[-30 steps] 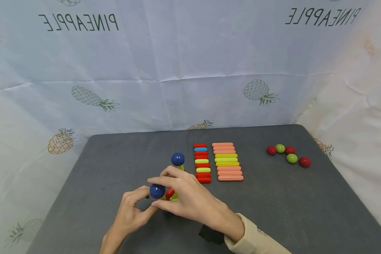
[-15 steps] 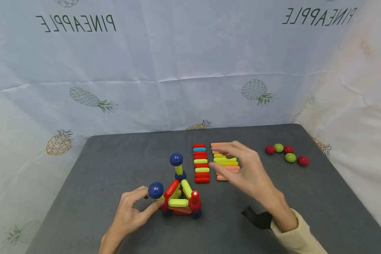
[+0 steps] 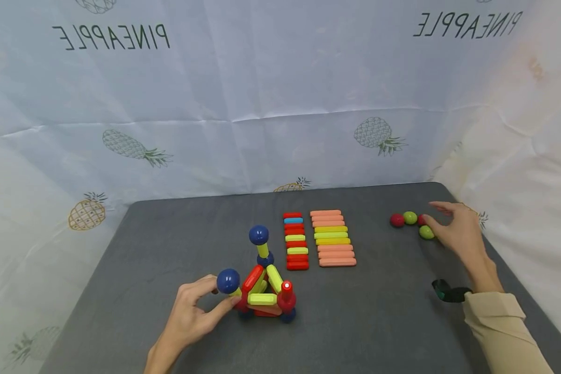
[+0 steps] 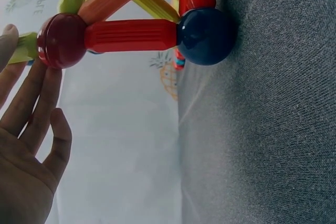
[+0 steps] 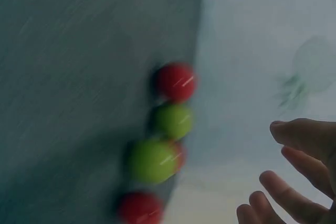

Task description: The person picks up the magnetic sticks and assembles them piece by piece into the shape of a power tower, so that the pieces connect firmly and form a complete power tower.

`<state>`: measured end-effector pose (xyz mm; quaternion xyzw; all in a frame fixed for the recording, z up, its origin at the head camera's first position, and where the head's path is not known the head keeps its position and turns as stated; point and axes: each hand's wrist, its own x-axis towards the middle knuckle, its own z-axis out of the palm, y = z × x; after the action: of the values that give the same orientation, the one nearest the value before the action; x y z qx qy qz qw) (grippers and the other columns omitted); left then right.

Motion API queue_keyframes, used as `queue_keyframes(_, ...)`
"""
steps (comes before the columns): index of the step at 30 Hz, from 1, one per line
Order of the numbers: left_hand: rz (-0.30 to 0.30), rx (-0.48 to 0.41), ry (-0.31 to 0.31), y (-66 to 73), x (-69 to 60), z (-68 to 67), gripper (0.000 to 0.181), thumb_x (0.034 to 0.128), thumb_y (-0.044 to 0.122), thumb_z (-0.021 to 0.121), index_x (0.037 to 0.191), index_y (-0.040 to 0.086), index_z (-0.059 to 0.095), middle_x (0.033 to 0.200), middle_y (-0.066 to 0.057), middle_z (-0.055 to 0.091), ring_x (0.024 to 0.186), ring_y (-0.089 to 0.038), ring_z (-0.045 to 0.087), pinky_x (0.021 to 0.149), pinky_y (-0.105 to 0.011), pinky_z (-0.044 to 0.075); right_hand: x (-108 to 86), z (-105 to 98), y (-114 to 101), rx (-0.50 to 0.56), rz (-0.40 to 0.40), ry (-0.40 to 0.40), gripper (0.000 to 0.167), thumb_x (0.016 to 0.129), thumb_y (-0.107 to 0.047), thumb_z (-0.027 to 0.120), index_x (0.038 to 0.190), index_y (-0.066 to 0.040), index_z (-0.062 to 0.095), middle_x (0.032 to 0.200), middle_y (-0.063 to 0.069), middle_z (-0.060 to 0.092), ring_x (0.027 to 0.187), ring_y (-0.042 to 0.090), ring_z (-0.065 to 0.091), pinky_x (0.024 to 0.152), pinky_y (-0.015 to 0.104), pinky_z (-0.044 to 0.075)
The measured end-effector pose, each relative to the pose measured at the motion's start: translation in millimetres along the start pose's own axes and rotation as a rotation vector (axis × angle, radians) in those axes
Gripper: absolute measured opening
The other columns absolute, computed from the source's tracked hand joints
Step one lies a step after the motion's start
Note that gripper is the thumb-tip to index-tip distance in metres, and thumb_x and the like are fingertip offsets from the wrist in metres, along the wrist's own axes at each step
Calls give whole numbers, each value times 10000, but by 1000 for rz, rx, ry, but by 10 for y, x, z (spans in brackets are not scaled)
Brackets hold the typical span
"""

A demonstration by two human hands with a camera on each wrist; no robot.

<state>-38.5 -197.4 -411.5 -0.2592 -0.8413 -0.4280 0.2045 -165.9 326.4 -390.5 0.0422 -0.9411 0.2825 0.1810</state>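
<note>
The rod-and-ball frame (image 3: pixel 263 299) stands on the bench (image 3: pixel 177 234). With the frame as clock centre and 12 o'clock toward the far edge, its far blue ball (image 3: pixel 259 235) sits at 12 o'clock and its near blue ball (image 3: pixel 228 281) between 9 and 10. An upright red rod (image 3: pixel 286 288) rises between 3 and 4 o'clock.

Left hand (image 3: pixel 191 311), at 8 o'clock: thumb and fingers grip the frame, touching a red corner ball (image 4: pixel 62 40).

Right hand (image 3: pixel 463 234), past 2 o'clock: fingers parted, holding nothing, near the loose balls (image 5: pixel 153 161), three red and two green.

Short rods (image 3: pixel 295 238) lie in a column at 1 o'clock; long rods (image 3: pixel 333 236), at 2 o'clock.
</note>
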Motion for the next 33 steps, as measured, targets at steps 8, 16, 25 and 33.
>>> queue_keyframes(8, 8, -25, 0, -18, 11, -5, 368, 726, -16, 872, 954, 224, 713, 780, 87, 655, 662, -95, 570, 637, -236, 471, -140, 50, 662, -102, 160, -141, 485, 896, -126, 737, 1242, 183, 594, 1154, 462, 611, 1028, 627, 597, 620, 502, 569)
queue_keyframes(16, 18, -42, 10, -28, 9, 6, 376, 711, -41, 867, 950, 208, 718, 769, 78, 653, 664, -80, 562, 646, -213, 462, -151, 148, 738, -151, 242, -183, 521, 888, -168, 741, 1248, 174, 583, 1119, 435, 625, 1001, 589, 577, 746, 634, 506)
queue_keyframes(25, 43, -55, 26, -38, 19, 12, 390, 702, -50, 868, 942, 216, 713, 766, 80, 641, 680, -26, 539, 662, -167, 444, -173, 181, 699, -164, 259, -127, 474, 885, -181, 736, 1167, 181, 613, 1040, 403, 654, 888, 523, 627, 712, 606, 520)
queue_keyframes(33, 28, -53, 16, -42, 19, 9, 376, 714, -34, 870, 931, 227, 709, 750, 87, 613, 680, 5, 508, 653, -163, 432, -199, 154, 664, -150, 252, -168, 466, 849, -139, 784, 1135, 191, 621, 985, 401, 666, 836, 497, 636, 595, 479, 551)
